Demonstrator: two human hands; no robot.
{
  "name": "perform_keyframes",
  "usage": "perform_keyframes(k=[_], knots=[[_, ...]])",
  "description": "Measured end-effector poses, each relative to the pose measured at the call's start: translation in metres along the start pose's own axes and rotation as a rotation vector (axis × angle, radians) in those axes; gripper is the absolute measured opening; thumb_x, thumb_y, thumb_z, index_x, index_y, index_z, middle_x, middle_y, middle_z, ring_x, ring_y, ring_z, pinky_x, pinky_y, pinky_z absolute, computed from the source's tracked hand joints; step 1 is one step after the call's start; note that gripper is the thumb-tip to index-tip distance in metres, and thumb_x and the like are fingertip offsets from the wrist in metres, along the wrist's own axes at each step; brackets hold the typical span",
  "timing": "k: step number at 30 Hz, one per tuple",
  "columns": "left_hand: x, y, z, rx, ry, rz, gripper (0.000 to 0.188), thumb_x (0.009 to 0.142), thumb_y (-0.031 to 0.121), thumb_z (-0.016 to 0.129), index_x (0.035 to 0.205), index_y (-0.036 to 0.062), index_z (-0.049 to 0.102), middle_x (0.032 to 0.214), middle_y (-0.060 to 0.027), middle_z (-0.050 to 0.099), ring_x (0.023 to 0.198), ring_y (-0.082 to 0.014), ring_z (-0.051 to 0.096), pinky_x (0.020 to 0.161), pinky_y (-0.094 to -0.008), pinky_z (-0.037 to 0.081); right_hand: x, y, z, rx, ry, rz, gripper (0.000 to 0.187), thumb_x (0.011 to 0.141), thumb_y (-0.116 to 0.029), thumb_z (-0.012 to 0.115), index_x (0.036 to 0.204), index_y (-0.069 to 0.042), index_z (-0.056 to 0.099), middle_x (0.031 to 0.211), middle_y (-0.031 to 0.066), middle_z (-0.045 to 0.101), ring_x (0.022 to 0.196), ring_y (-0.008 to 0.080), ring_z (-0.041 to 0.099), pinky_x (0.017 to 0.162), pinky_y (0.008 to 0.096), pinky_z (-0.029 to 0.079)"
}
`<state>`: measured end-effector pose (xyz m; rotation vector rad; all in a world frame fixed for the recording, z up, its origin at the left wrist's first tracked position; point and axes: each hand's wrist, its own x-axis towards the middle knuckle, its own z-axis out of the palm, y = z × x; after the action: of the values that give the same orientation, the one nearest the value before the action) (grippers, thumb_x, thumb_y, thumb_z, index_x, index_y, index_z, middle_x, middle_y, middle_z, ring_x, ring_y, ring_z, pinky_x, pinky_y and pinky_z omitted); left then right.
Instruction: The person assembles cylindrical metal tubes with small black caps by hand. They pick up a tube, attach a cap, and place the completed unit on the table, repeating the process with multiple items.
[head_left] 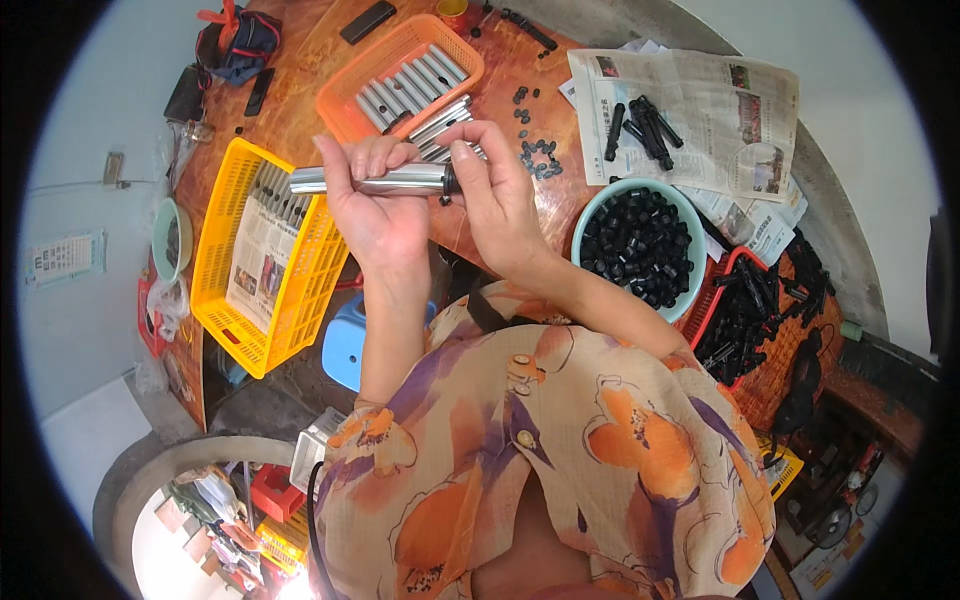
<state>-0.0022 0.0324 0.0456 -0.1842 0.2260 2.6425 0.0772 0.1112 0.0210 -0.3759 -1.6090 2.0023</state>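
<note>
My left hand (383, 222) is wrapped round a shiny metal tube (412, 180), held level above the table. A black cap (453, 182) sits at the tube's right end. The thumb and fingers of my right hand (503, 205) close around that end; whether they grip the cap or the tube's rim is partly hidden. Just beyond my hands, several bare metal tubes (434, 126) lie beside an orange basket (330, 108) that holds a row of similar tubes. Small black rings (541, 160) are scattered to the right of my right hand.
At left, a yellow crate (215, 235) holds tubes and newspaper. A pale green bowl (583, 262) of black caps stands at right, next to a red basket (700, 305) of long black parts. More black parts (650, 132) lie on newspaper (720, 95). A blue stool (343, 345) stands below.
</note>
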Motion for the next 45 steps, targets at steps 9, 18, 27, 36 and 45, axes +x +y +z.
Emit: perform_keyframes(k=[9, 18, 27, 36, 45], knots=[[0.008, 0.004, -0.01, 0.026, 0.002, 0.06, 0.043, 0.094, 0.032, 0.058, 0.063, 0.0138, 0.034, 0.057, 0.0035, 0.029, 0.055, -0.0107, 0.031, 0.058, -0.0265, 0.033, 0.015, 0.008, 0.005, -0.145, 0.035, -0.123, 0.013, 0.095, -0.012, 0.047, 0.103, -0.003, 0.053, 0.063, 0.0063, 0.055, 0.054, 0.0094, 0.05, 0.051, 0.0276, 0.041], [0.02, -0.006, -0.015, 0.119, 0.131, 0.123, 0.047, 0.092, 0.036, 0.06, 0.061, 0.0144, 0.032, 0.055, 0.0046, 0.028, 0.05, -0.0092, 0.029, 0.053, -0.0245, 0.032, 0.021, 0.035, 0.004, -0.33, 0.136, -0.538, 0.012, 0.086, -0.002, 0.05, 0.098, -0.002, 0.052, 0.067, 0.0076, 0.059, 0.051, 0.0163, 0.058, 0.049, 0.0292, 0.046], [0.025, -0.007, -0.029, 0.025, 0.204, 0.017, 0.047, 0.092, 0.036, 0.061, 0.06, 0.0162, 0.033, 0.054, 0.0056, 0.03, 0.05, -0.0081, 0.03, 0.051, -0.0231, 0.032, 0.021, 0.028, -0.011, -0.26, 0.044, -0.271, 0.02, 0.096, -0.021, 0.049, 0.098, -0.001, 0.054, 0.075, 0.0112, 0.063, 0.063, 0.018, 0.063, 0.055, 0.0307, 0.046], [0.02, -0.009, -0.027, 0.074, 0.13, -0.029, 0.047, 0.093, 0.036, 0.059, 0.06, 0.0163, 0.031, 0.054, 0.0059, 0.028, 0.05, -0.0076, 0.029, 0.05, -0.023, 0.033, 0.043, 0.019, 0.001, 0.463, -0.314, 0.352, 0.06, 0.099, -0.051, 0.032, 0.107, 0.001, 0.061, 0.089, 0.0022, 0.062, 0.079, 0.0082, 0.056, 0.081, 0.0238, 0.045], [0.01, -0.026, -0.013, 0.374, 0.169, 0.221, 0.043, 0.093, 0.039, 0.059, 0.067, 0.0129, 0.037, 0.06, 0.0051, 0.03, 0.056, -0.0067, 0.03, 0.054, -0.0222, 0.033, 0.045, 0.022, 0.001, 0.774, -0.375, 0.496, 0.059, 0.097, -0.049, 0.039, 0.109, 0.005, 0.06, 0.093, 0.0044, 0.064, 0.079, 0.0074, 0.057, 0.08, 0.0226, 0.047]])
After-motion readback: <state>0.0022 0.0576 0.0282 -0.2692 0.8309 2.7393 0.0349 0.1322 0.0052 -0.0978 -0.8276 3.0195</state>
